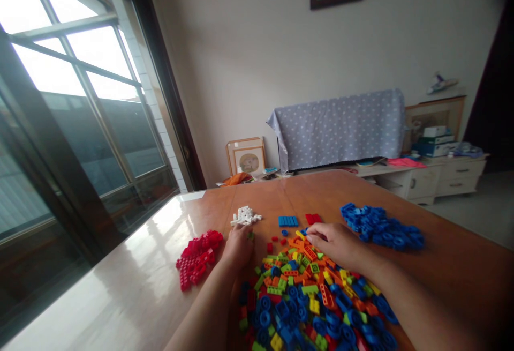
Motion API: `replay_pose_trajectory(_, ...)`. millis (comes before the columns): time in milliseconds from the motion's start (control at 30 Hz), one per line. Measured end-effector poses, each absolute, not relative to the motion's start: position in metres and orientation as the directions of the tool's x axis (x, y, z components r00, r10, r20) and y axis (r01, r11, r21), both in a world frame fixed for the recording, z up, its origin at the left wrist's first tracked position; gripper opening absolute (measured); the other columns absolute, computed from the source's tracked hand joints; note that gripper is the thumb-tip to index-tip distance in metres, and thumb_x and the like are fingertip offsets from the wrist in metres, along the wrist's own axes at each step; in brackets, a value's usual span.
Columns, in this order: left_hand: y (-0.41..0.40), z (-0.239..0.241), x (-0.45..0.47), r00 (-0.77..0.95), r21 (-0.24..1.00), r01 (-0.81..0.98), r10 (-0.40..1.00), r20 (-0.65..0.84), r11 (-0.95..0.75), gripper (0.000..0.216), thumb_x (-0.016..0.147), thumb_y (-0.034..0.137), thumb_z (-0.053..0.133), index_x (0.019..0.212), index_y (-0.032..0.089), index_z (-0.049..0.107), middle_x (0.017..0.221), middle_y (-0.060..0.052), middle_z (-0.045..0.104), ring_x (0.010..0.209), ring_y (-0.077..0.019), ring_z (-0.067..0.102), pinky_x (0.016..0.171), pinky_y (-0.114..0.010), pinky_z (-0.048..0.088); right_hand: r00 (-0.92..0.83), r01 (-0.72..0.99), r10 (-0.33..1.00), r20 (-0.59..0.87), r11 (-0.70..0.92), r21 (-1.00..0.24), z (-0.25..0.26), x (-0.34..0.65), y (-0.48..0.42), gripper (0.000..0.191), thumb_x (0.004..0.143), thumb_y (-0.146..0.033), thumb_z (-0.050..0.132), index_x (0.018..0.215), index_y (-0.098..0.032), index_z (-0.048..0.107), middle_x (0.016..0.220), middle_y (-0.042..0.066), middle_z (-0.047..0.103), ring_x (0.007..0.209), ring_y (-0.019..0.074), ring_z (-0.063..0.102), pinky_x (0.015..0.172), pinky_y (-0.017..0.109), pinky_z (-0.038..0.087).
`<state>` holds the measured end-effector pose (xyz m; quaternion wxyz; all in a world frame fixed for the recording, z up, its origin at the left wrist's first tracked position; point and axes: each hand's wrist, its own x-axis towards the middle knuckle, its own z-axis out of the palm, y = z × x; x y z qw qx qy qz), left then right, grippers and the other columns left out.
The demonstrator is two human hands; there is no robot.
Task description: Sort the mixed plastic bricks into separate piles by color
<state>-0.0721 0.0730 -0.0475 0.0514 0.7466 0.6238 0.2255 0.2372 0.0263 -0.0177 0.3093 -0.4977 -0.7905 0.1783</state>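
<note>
My left hand (240,245) is in front of a small pile of white bricks (244,215), fingers curled, with a green brick (250,236) at its thumb side. To its left lies a heap of red bricks (198,257). Over the far edge of a large mixed pile of toy bricks (295,297) is my right hand (331,237). Its fingers are bent together beside a yellow brick (300,234) and a small blue piece (304,231); anything between them is hidden.
Beyond the hands are a row of blue bricks (288,221) and red bricks (312,218). A blue heap (379,226) sits to the right on the wooden table (321,190). Behind the table stand a cloth-covered object (337,131) and a white cabinet (450,177).
</note>
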Motion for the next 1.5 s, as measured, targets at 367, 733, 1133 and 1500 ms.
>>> replay_pose_trajectory(367, 0.052, -0.031, -0.052, 0.230, 0.424, 0.846, 0.939, 0.257, -0.324, 0.032, 0.081, 0.016, 0.056, 0.110, 0.019, 0.069, 0.113, -0.009, 0.065, 0.102, -0.0228, 0.060, 0.089, -0.031, 0.046, -0.230, 0.677, 0.924, 0.306, 0.378, -0.631, -0.019, 0.246, 0.035, 0.035, 0.089, -0.047, 0.049, 0.092, -0.020, 0.071, 0.076, 0.003, 0.072, 0.072, 0.0198, 0.064, 0.066, 0.028, 0.043)
replay_pose_trajectory(733, 0.048, -0.043, -0.043, 0.337, 0.414, 0.819, 0.917, 0.214, -0.397, 0.020, 0.078, 0.024, 0.060, 0.092, 0.019, 0.073, 0.094, -0.006, 0.066, 0.078, -0.0161, 0.059, 0.070, -0.024, 0.044, -0.277, 0.668, 0.909, 0.311, 0.415, -0.618, -0.024, 0.243, 0.035, 0.036, 0.090, -0.046, 0.047, 0.094, -0.021, 0.072, 0.081, 0.004, 0.074, 0.075, 0.0206, 0.064, 0.069, 0.030, 0.045)
replay_pose_trajectory(1133, 0.057, -0.052, -0.043, 0.277, 0.483, 0.802, 0.935, 0.222, -0.352, 0.016, 0.074, 0.022, 0.061, 0.084, 0.018, 0.072, 0.089, -0.005, 0.067, 0.075, -0.0151, 0.058, 0.064, -0.023, 0.041, -0.309, 0.692, 0.897, 0.317, 0.440, -0.572, -0.021, 0.241, 0.032, 0.034, 0.092, -0.044, 0.046, 0.092, -0.022, 0.072, 0.078, 0.001, 0.072, 0.072, 0.0191, 0.062, 0.065, 0.028, 0.042)
replay_pose_trajectory(1500, 0.052, -0.042, -0.037, 0.231, 0.910, 0.362, 0.965, 0.125, -0.205, 0.018, 0.072, 0.017, 0.064, 0.090, 0.014, 0.062, 0.083, -0.003, 0.066, 0.070, -0.0113, 0.054, 0.062, -0.022, 0.039, -0.289, 0.668, 0.902, 0.322, 0.430, -0.607, -0.019, 0.241, 0.031, 0.033, 0.091, -0.042, 0.047, 0.094, -0.021, 0.072, 0.079, 0.002, 0.073, 0.072, 0.0190, 0.063, 0.066, 0.028, 0.044)
